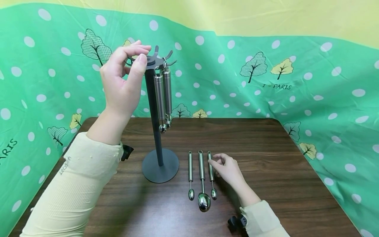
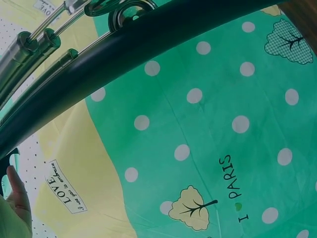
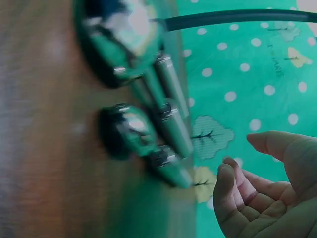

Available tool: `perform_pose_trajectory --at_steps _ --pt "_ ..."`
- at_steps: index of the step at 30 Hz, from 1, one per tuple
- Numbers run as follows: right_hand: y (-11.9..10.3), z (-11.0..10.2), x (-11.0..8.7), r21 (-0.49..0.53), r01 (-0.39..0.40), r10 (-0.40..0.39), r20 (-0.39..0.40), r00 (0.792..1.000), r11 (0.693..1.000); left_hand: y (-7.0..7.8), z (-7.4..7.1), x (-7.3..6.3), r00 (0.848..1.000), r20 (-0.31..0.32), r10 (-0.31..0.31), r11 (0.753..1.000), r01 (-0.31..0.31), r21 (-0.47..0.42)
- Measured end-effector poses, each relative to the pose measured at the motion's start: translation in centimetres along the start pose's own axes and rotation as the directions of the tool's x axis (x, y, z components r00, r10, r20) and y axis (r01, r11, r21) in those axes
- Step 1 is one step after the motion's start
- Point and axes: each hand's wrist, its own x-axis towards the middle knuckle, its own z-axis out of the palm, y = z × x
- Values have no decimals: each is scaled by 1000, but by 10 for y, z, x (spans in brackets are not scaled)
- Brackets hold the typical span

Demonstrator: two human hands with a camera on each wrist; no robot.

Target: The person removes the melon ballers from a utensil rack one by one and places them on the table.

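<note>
Here's the rightmost steel spoon, a touch right of the table's middle, handle toward the far edge, bowl toward the near. It lies just left of the right hand, the nearer one: thumb and fingers parted, nothing grasped. The left hand is up at the utensil rack's top; whether it's gripping, I can't tell. Wood-grain table below, green-and-yellow printed cloth behind.
</note>
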Motion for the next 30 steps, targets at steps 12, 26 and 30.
perform_pose_trajectory --at_steps 12,26,30 --pt "-56 -13 -1 96 185 -180 -63 982 978 0 0 0 1000 23 9 1000 -9 23" --pt "-130 -25 -15 189 361 -364 -21 931 913 1 -1 -1 996 3 84 994 -84 64" --pt "-151 -27 -17 216 396 -400 -30 916 892 2 -1 -1 997 5 79 993 -79 86"
